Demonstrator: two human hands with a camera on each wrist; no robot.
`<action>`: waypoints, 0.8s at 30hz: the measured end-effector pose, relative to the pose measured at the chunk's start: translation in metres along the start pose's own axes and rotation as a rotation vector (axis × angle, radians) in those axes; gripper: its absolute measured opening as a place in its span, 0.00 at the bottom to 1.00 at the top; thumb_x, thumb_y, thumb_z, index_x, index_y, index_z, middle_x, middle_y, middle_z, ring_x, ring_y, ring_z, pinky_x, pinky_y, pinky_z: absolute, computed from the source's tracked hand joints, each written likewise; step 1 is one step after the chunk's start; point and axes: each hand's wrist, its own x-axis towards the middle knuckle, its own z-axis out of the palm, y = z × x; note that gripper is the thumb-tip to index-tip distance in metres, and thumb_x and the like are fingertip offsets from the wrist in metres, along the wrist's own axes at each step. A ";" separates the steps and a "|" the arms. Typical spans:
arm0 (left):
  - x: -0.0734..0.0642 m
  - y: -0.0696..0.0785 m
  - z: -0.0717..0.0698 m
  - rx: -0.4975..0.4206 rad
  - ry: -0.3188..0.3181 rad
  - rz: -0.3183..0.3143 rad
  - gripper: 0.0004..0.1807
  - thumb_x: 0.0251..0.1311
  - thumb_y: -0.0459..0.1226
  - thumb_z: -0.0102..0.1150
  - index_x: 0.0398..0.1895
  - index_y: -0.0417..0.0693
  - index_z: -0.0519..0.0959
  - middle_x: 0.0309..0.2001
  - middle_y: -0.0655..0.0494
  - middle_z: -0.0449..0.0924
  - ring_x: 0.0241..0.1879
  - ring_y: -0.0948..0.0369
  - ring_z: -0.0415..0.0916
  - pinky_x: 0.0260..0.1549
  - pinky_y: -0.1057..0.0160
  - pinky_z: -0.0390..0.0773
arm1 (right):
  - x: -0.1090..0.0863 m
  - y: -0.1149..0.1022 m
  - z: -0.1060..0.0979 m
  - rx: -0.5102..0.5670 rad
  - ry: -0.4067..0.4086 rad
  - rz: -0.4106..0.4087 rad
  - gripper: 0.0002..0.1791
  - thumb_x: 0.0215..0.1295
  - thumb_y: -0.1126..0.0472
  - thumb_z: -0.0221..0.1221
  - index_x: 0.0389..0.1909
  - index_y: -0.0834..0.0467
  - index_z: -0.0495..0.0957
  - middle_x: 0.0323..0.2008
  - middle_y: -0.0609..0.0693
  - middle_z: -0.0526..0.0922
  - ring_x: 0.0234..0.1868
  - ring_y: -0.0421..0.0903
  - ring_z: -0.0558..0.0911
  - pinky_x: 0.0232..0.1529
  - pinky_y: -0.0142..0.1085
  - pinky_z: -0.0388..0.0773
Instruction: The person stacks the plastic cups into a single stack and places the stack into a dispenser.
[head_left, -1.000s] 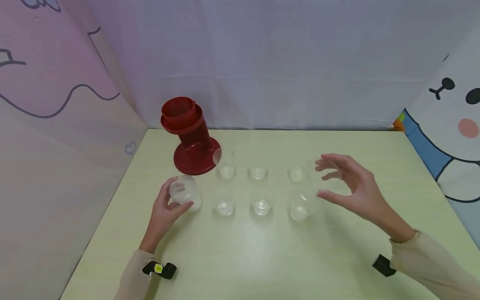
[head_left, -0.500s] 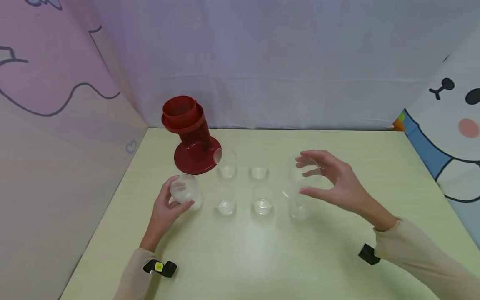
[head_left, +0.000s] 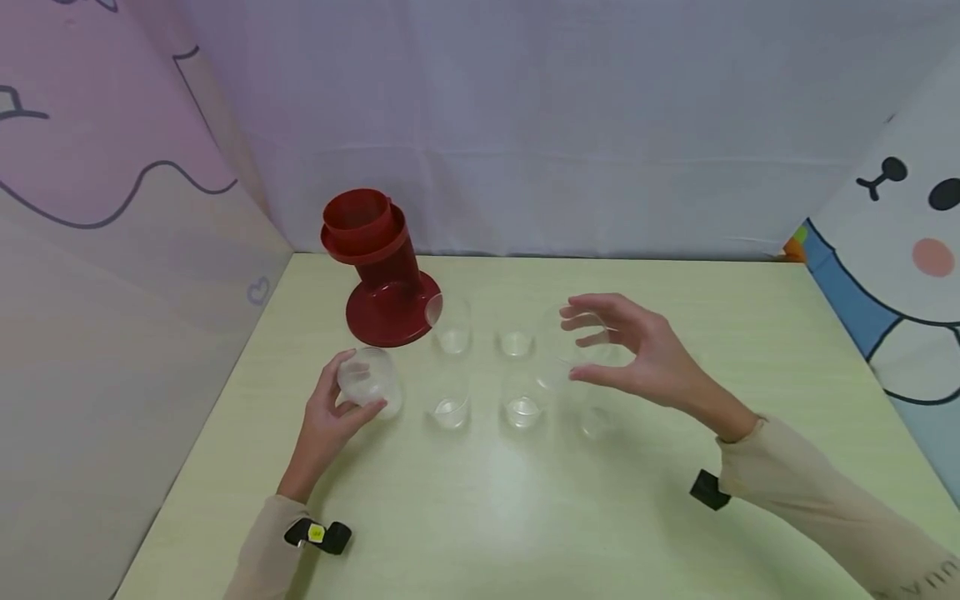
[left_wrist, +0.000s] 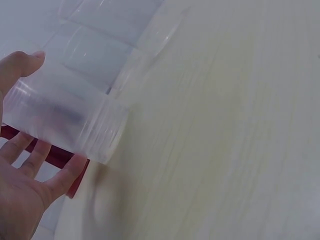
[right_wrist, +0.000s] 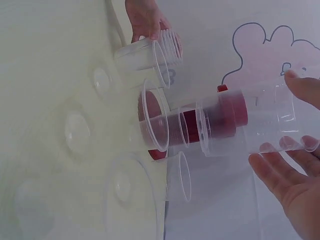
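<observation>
At the left of the table, my left hand [head_left: 330,417] grips a stack of clear plastic cups [head_left: 367,382], its fingers and thumb around the sides. Several rims show together on this stack in the right wrist view. My right hand [head_left: 637,350] holds a clear plastic cup [right_wrist: 270,117] above the table, thumb on one side and fingers on the other; I cannot tell whether it is one cup or nested ones. Upright clear cups stand in two rows between the hands, among them a front cup [head_left: 522,408] and a back cup [head_left: 516,342].
A dark red holder [head_left: 390,283] with a round base and a tubular top stands at the back left, behind the left hand. Printed fabric [head_left: 525,125] hangs along the pale table's [head_left: 487,517] back edge and sides. The cups' transparent rims are hard to make out.
My right hand has moved left with its cup, from beyond the rows' right end to above their right part. The back-right cup no longer shows separately. The left hand has stayed in place.
</observation>
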 end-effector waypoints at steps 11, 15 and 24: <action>-0.001 -0.001 0.001 -0.005 0.014 -0.001 0.43 0.52 0.33 0.69 0.69 0.50 0.56 0.65 0.49 0.60 0.64 0.49 0.58 0.54 0.47 0.70 | 0.021 0.002 0.013 0.055 -0.043 -0.025 0.39 0.44 0.74 0.71 0.61 0.59 0.69 0.55 0.52 0.76 0.53 0.53 0.78 0.48 0.45 0.79; 0.002 -0.008 0.000 -0.012 0.015 0.004 0.44 0.52 0.34 0.69 0.70 0.53 0.56 0.66 0.51 0.60 0.64 0.49 0.58 0.54 0.48 0.70 | 0.028 0.002 0.016 0.059 -0.055 -0.022 0.39 0.45 0.73 0.71 0.61 0.57 0.69 0.55 0.50 0.76 0.54 0.53 0.77 0.48 0.45 0.78; 0.007 -0.030 0.001 -0.034 0.032 -0.004 0.45 0.50 0.36 0.71 0.69 0.60 0.56 0.65 0.57 0.60 0.64 0.53 0.59 0.55 0.50 0.71 | 0.045 -0.019 0.027 0.070 -0.082 0.006 0.36 0.46 0.75 0.69 0.60 0.65 0.68 0.54 0.57 0.76 0.54 0.59 0.76 0.49 0.49 0.78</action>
